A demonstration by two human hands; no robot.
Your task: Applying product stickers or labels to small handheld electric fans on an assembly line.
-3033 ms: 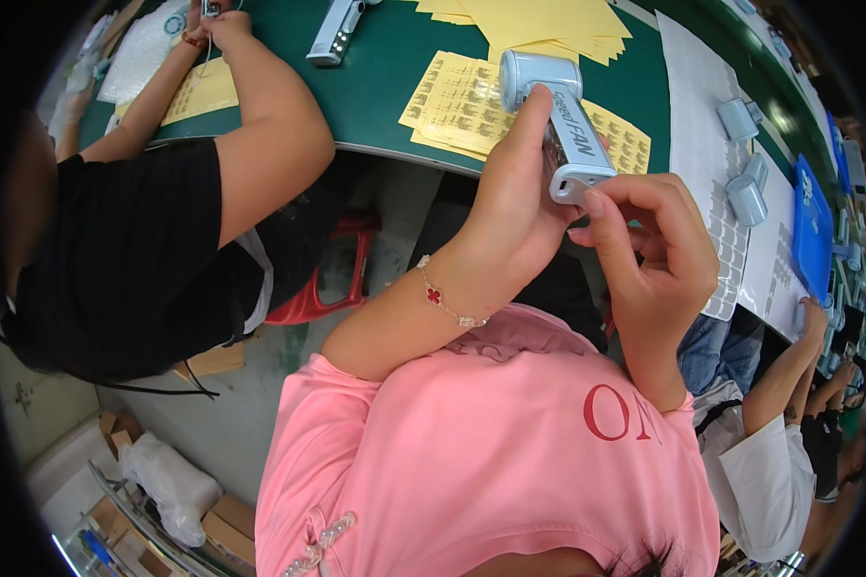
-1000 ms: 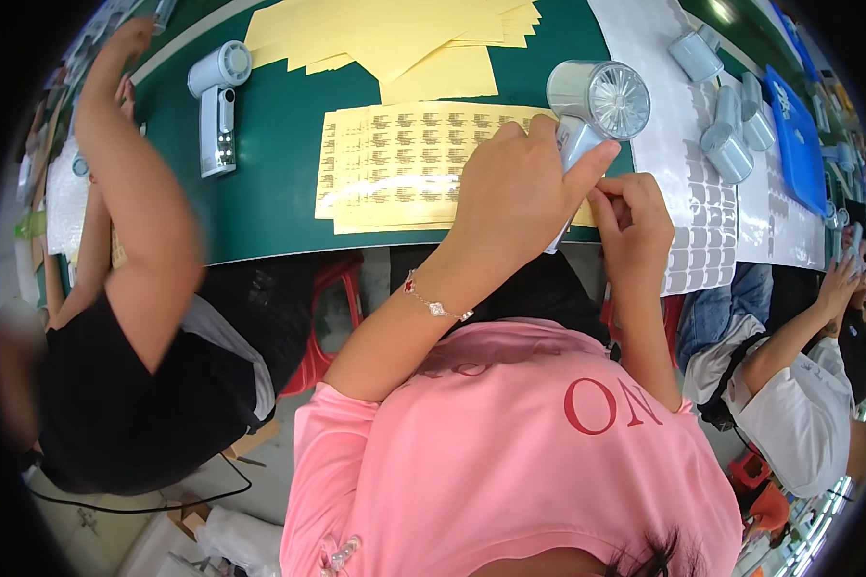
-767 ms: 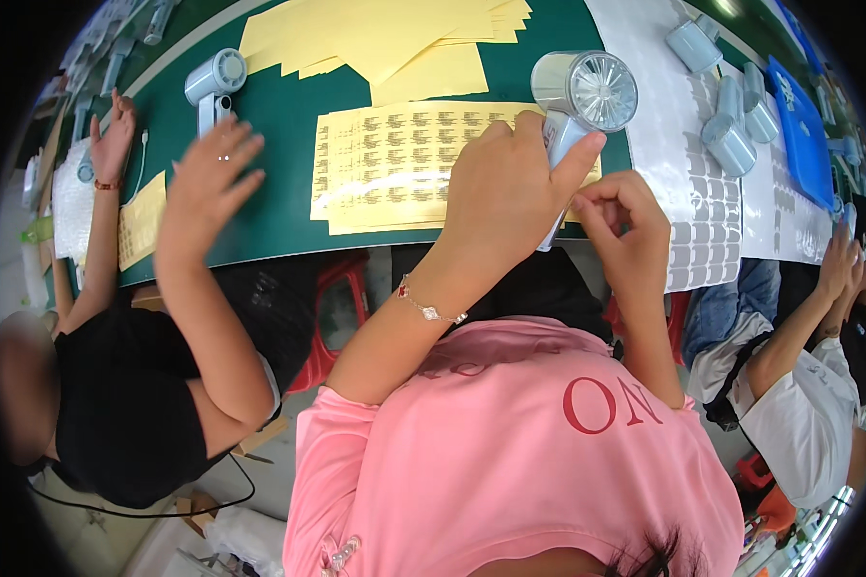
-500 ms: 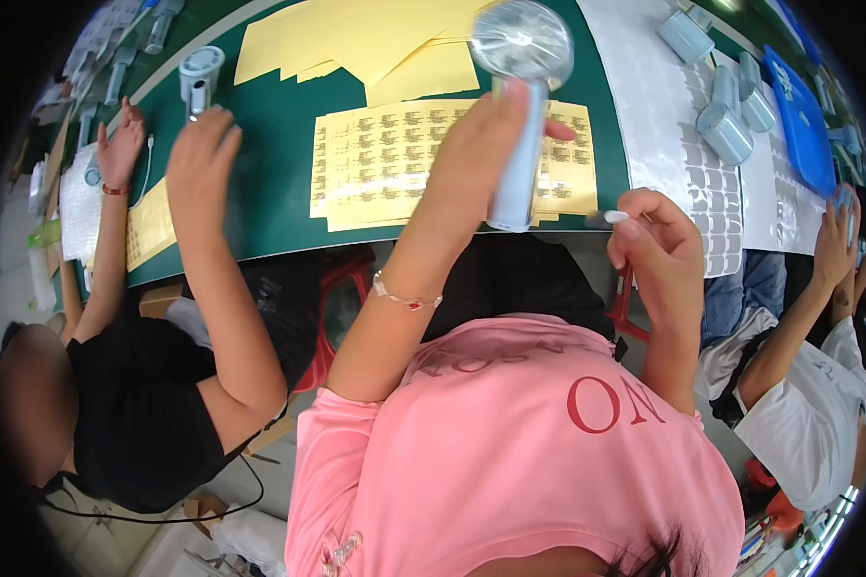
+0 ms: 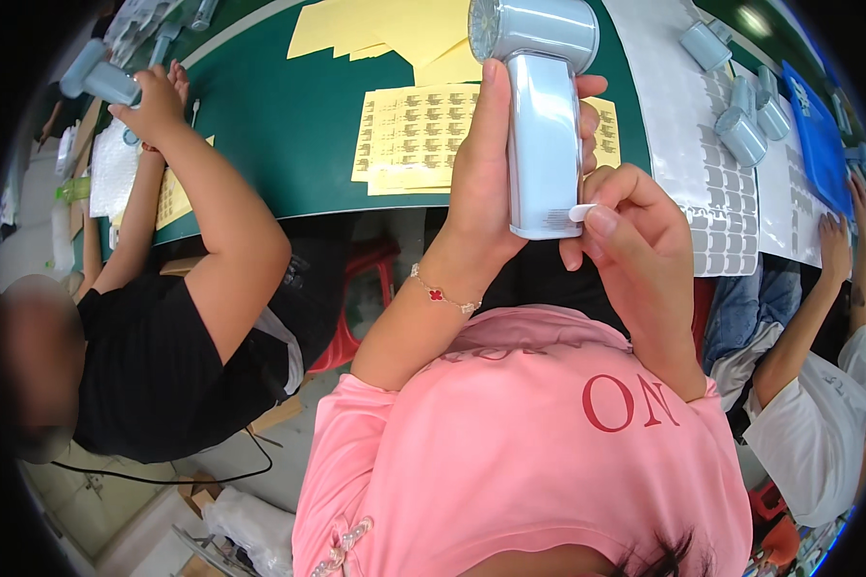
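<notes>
My left hand (image 5: 481,178) is wrapped round the handle of a light-blue handheld fan (image 5: 544,144), held upright over the table's near edge. The fan's round head is turned so that its grille faces left. At the lower right of the handle, my right hand (image 5: 640,221) pinches a small white piece (image 5: 579,213) between thumb and fingertips. That piece touches or nearly touches the handle beside some fine grey print; its exact kind is not clear. Behind the fan lie yellow sheets of printed labels (image 5: 409,135) on the green table (image 5: 289,135).
Blank yellow sheets (image 5: 385,29) lie farther back. To the right are white sheets with grey label shapes (image 5: 726,236), several light-blue fans (image 5: 741,135) and a blue tray (image 5: 818,144). A co-worker in black (image 5: 164,365) on the left holds another fan (image 5: 101,77); another in white (image 5: 808,423) sits right.
The fan's head has turned from facing up at me to facing left. My right hand has brought the small white piece to the handle's bottom. The left co-worker's fan has moved left.
</notes>
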